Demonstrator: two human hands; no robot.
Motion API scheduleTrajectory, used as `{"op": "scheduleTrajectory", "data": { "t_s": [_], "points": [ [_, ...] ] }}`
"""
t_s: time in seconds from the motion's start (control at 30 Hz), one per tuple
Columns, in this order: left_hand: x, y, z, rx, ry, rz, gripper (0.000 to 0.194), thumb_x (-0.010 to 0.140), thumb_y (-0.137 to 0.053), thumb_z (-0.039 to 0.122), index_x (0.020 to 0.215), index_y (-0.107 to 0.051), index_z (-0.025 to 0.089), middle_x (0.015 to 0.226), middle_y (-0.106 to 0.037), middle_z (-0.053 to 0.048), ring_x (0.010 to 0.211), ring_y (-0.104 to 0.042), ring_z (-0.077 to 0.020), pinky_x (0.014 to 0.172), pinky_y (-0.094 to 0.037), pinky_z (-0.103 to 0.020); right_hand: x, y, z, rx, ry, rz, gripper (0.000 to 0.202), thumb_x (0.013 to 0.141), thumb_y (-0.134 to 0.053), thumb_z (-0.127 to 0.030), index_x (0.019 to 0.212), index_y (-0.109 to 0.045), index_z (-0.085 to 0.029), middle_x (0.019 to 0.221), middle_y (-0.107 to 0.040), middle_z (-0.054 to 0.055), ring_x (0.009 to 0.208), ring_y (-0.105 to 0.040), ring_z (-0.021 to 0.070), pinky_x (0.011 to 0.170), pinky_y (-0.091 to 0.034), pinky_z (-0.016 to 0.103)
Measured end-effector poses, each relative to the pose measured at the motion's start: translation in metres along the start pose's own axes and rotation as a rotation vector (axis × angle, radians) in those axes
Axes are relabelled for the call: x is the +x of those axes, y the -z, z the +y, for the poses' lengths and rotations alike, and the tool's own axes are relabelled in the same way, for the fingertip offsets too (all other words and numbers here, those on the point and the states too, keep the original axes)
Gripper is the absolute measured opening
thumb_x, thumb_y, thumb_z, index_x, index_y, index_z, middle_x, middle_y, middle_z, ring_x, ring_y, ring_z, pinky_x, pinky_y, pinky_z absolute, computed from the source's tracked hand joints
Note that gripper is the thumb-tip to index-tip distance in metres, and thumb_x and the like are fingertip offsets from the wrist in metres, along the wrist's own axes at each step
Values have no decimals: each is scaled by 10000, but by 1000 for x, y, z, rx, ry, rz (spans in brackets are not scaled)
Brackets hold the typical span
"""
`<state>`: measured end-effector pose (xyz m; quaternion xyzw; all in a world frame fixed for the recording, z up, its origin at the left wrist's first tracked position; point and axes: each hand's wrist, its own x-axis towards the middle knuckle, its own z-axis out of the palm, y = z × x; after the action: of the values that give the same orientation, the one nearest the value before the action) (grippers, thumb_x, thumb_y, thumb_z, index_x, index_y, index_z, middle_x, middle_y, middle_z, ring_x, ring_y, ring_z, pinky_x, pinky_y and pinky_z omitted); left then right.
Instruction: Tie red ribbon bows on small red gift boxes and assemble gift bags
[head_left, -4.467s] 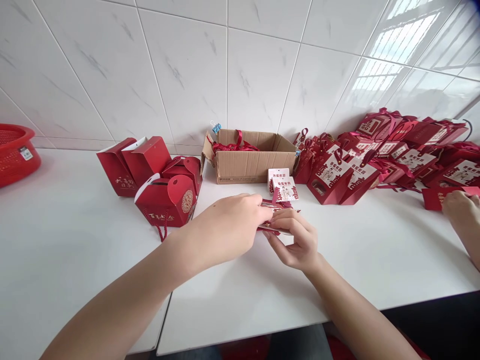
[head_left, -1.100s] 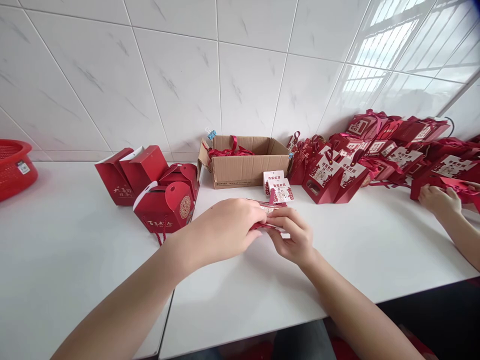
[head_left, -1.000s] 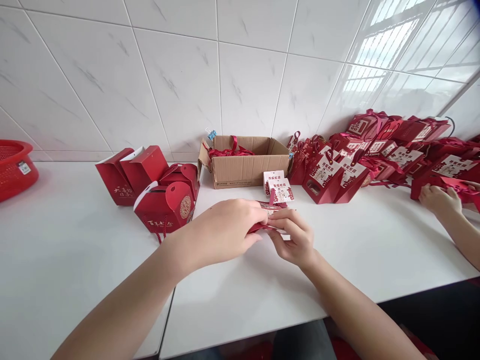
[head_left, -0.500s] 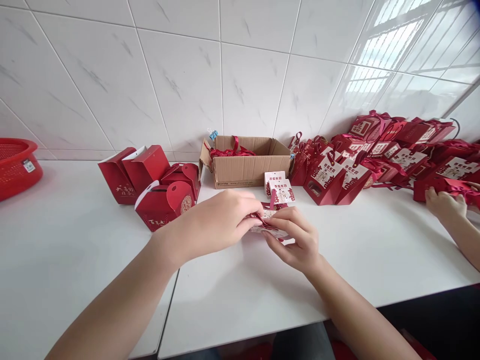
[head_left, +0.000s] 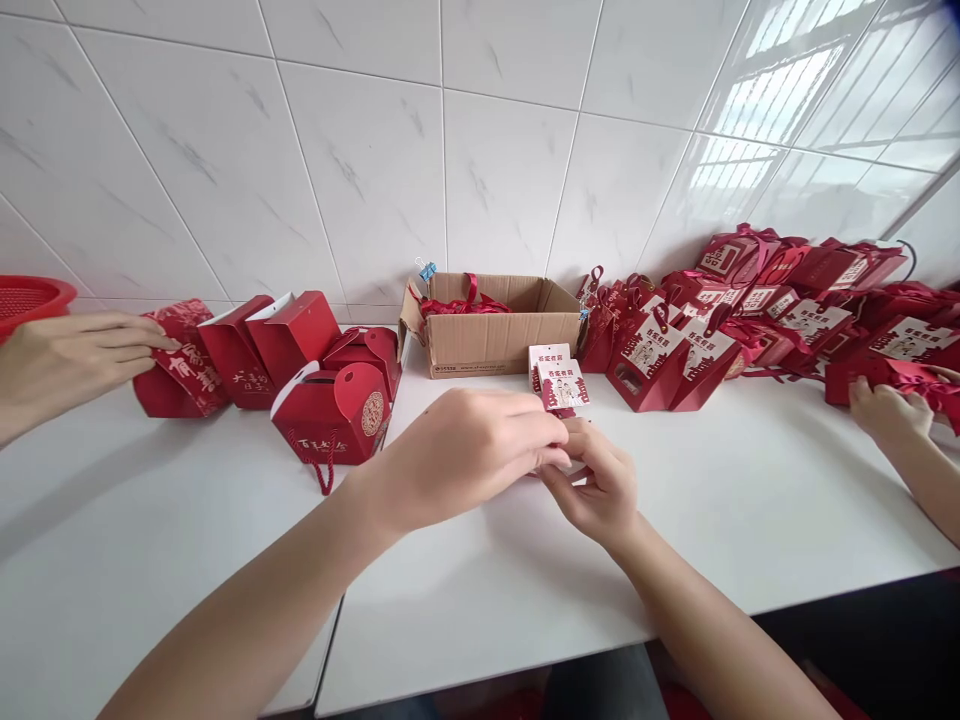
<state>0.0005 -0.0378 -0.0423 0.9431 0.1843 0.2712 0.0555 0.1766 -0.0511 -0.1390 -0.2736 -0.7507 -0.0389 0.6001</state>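
The left hand has shifted rightward against the right hand; its fingers are bunched, but its hold cannot be determined. The right fingers are closed on a small printed packet, mostly hidden, below the white cards. At far left, another person's hand has appeared, touching a patterned red box.

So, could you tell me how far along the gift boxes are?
The ribboned red card boxes piled at right look done. The left hand and right hand hold a mostly hidden pale piece. Apparently left: open red card boxes at left, and red ribbon in the brown cardboard box.
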Motion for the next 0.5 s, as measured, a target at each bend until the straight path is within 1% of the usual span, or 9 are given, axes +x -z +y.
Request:
{"op": "scheduleTrajectory", "data": {
  "t_s": [0.1, 0.17, 0.27, 0.33, 0.4, 0.5],
  "points": [
    [1, -4, 2, -23, -21, 10, 223, 932, -487, 260, 857, -689, 205, 795, -696, -27, 736, -636, -143, 690, -492, -248, -1, 0, 0, -37, 23, 50, 171, 812, -570, -75, 900, -569, -221, 743, -635, 26, 636, -601, 152, 531, -490, 293],
    [1, -3, 4, -67, -34, 10, 199, 925, -506, 258, 874, -690, 202, 798, -697, -25, 746, -634, -142, 701, -493, -246, -1, 1, 0, -53, 50, 83, 191, 809, -552, -64, 915, -580, -221, 725, -633, 27, 611, -594, 150, 513, -477, 291],
    [1, -1, 6, -154, -3, -5, 135, 888, -577, 239, 972, -675, 198, 861, -699, -19, 794, -630, -138, 731, -487, -235, -2, 5, 1, -55, 69, 110, 194, 804, -556, -77, 926, -602, -221, 734, -654, 35, 613, -610, 161, 523, -489, 304],
    [2, 1, 5, -183, 56, -5, 181, 861, -618, 244, 1033, -655, 205, 914, -695, -18, 835, -625, -141, 755, -487, -238, -3, 7, 3, -49, 46, 122, 180, 805, -566, -88, 907, -613, -228, 774, -676, 41, 645, -635, 168, 545, -512, 311],
    [3, 0, 2, -198, 107, 7, 202, 856, -620, 234, 1054, -647, 210, 954, -688, -20, 858, -620, -143, 757, -491, -244, -3, 8, 3, -36, 17, 135, 162, 806, -576, -88, 864, -616, -234, 801, -689, 39, 669, -653, 169, 561, -529, 311],
    [5, -2, -4, -292, 108, 8, 133, 864, -593, 195, 972, -671, 205, 962, -683, -24, 846, -621, -133, 727, -504, -239, -1, 8, 2, -13, -37, 131, 142, 794, -612, -92, 841, -620, -226, 792, -694, 42, 669, -662, 170, 568, -542, 310]
  ]
}}
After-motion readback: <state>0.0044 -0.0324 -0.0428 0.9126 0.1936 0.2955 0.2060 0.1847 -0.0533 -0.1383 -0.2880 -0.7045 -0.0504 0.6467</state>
